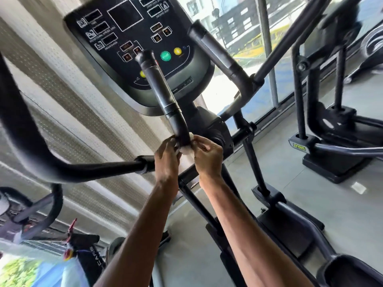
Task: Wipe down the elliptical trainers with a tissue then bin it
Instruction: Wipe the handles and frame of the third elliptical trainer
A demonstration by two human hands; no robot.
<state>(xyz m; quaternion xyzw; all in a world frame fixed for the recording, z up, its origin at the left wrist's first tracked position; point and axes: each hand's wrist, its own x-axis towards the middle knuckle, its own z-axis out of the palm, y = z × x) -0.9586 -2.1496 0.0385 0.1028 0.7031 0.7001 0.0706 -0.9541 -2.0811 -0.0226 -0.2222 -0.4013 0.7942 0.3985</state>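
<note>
A black elliptical trainer fills the view, its console tilted at the top. A fixed black handlebar runs from the console down to my hands. A white tissue is wrapped round the lower end of that bar. My left hand pinches the tissue on its left side. My right hand pinches it on the right side, fingers curled. Most of the tissue is hidden between my fingers and the bar.
A long moving arm curves across the left. A second handlebar rises to the right of the console. Another elliptical trainer stands at the right on the grey floor, beside a window. Other gym gear sits at the lower left.
</note>
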